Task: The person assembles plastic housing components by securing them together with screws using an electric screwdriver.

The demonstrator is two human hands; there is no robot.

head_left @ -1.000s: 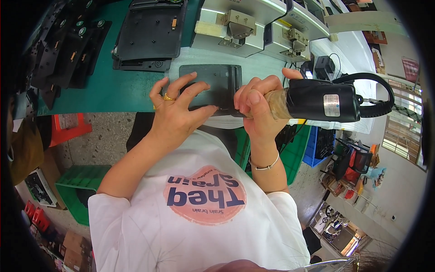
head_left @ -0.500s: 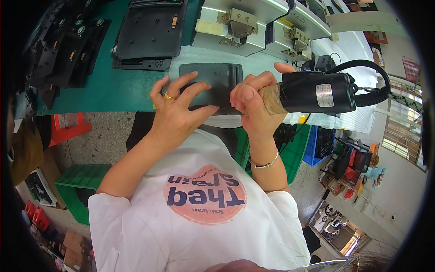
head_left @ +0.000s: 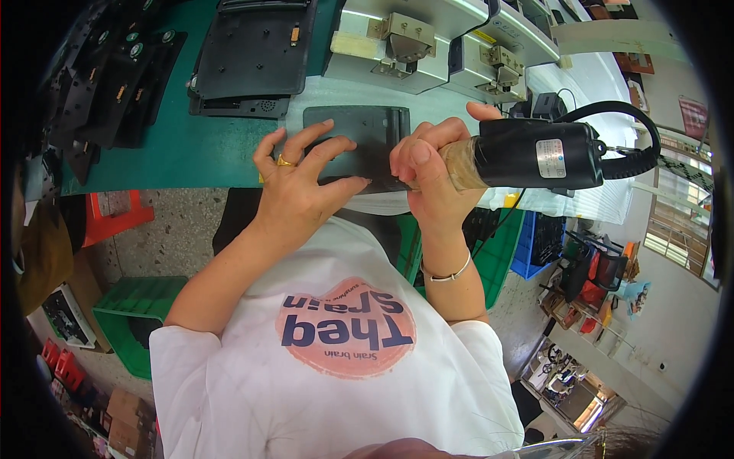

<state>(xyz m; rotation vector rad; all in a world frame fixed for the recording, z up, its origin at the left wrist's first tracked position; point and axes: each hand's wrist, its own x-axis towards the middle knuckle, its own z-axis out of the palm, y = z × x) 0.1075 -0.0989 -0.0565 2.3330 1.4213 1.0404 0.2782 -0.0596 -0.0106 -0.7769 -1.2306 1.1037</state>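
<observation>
Your left hand (head_left: 302, 183) lies spread on the stiff, flat panel (head_left: 359, 141), pinning it; your right hand (head_left: 428, 172) wraps tight round the heavy-looking driver (head_left: 527, 153); hold near its taped neck.

The driver (head_left: 527, 153) tip is hidden behind the right hand (head_left: 432, 172), so where it meets the dark panel (head_left: 359, 134) can't be seen. The left hand (head_left: 298, 187) covers the panel's near left part, and its near edge is lost under both hands. The label on the driver is too small to make out. Black parts (head_left: 107, 84) at the worktop's (head_left: 206, 153) far left fade into the dark rim. The grey fixtures (head_left: 397, 46) are cut off along the top edge.
</observation>
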